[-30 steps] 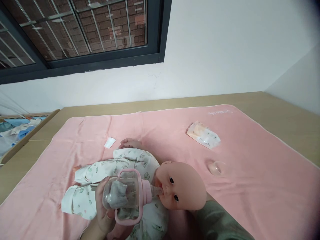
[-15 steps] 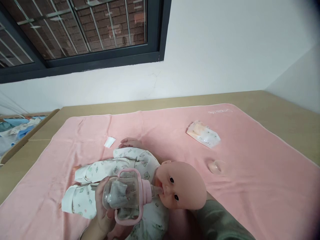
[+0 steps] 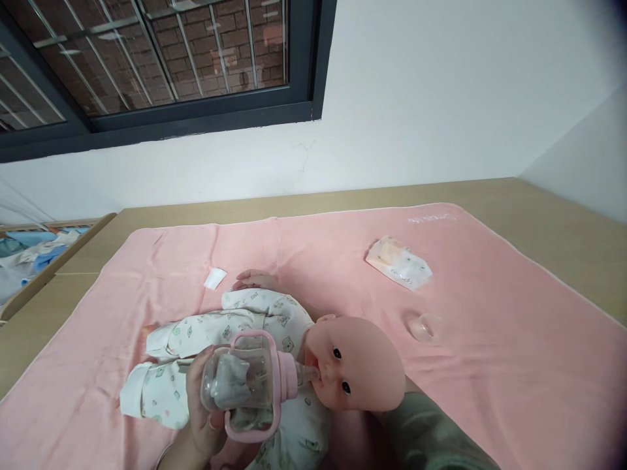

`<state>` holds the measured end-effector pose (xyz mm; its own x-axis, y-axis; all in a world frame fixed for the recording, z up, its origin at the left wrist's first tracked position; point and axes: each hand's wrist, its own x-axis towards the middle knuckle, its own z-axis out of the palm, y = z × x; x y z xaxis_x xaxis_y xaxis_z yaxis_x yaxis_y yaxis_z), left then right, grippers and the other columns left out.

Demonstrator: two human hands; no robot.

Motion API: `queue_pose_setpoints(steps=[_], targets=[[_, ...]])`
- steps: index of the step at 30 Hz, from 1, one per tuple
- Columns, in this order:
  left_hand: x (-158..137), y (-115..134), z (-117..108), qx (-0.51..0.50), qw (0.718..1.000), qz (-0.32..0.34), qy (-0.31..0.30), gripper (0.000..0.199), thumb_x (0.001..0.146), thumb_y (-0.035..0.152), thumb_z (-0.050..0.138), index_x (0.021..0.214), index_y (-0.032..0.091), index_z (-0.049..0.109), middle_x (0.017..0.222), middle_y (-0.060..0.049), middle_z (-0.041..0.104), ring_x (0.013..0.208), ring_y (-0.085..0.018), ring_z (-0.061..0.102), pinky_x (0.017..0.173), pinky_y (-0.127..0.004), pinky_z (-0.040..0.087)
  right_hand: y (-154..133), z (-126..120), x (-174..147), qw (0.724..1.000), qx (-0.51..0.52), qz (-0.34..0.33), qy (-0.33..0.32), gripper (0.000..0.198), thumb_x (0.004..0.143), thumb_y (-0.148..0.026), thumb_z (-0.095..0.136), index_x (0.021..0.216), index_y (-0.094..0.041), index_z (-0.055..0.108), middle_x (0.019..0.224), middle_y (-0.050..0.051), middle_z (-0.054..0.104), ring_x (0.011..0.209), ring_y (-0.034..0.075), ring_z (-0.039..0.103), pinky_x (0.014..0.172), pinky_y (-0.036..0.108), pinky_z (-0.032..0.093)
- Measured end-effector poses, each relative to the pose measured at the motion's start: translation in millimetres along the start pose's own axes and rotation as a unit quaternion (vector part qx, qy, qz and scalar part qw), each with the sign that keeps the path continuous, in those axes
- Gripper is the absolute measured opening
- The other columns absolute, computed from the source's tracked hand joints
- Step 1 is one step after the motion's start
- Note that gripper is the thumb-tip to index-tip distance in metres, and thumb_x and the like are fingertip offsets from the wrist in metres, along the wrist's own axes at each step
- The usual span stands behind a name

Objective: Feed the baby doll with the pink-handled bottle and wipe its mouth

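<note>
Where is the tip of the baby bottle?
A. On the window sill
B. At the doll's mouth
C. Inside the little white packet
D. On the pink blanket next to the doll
B: the left hand holds the baby bottle sideways, with its clear tip at the mouth of the doll.

Feeding bottle [image 3: 247, 385]: clear glossy plastic body, matt pink plastic collar and handles. Doll [image 3: 289, 352]: smooth, slightly shiny vinyl-like head; soft printed cloth suit. Mat [image 3: 490, 365]: pink matt cloth, fine nap. Desk [image 3: 553, 215]: pale wood-look surface, smooth and matt. Packet [image 3: 399, 263] near far edge: crinkled glossy film.
</note>
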<state>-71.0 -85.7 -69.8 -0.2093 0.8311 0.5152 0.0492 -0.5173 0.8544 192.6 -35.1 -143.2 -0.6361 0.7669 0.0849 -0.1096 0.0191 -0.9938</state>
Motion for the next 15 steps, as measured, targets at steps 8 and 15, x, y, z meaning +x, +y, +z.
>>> queue_pose_setpoints(steps=[8,15], targets=[[-1.0,1.9,-0.2,0.043,0.999,0.019,-0.028,0.061,0.086,0.065,0.066,0.135,0.03,0.06,0.118,-0.01,0.072,0.098,-0.028,0.074,0.082,-0.041,0.065,25.7,-14.3,-8.7,0.995,0.061,0.053,0.065,0.043,0.074,-0.04,0.06,0.116,-0.028,0.058,0.104,0.007,0.071,0.119,0.023,0.059,0.112,0.053,0.037],[-2.9,0.1,-3.9,0.063,0.997,0.029,-0.029,0.061,0.087,0.066,0.063,0.136,0.03,0.058,0.118,-0.01,0.072,0.1,-0.028,0.074,0.081,-0.042,0.064,30.5,-2.9,-2.7,0.993,0.034,0.067,0.094,0.041,0.066,-0.043,0.064,0.103,-0.026,0.061,0.102,0.005,0.069,0.12,0.023,0.057,0.112,0.051,0.036]])
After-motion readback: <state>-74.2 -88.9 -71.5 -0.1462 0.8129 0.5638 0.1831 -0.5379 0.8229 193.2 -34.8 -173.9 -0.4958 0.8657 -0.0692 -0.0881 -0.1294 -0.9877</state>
